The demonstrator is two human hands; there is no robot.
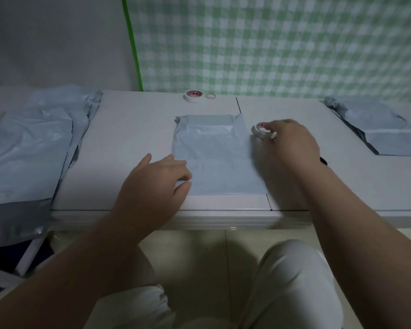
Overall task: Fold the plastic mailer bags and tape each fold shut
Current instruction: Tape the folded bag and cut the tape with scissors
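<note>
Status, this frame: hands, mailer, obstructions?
Left hand holds mailer bag at near-left corner. Right hand grips tape roll beside it. Beyond, apart: spare tape roll, rubber band.

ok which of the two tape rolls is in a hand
The near tape roll, right of the mailer bag: the right hand grips it. The far tape roll lies untouched beside a rubber band.

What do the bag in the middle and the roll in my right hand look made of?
Mailer bag: thin grey-blue plastic film, faintly glossy, shown by creases and sheen. Tape roll in the right hand: matte white tape, paper or plastic unclear, with a red-printed core.
</note>
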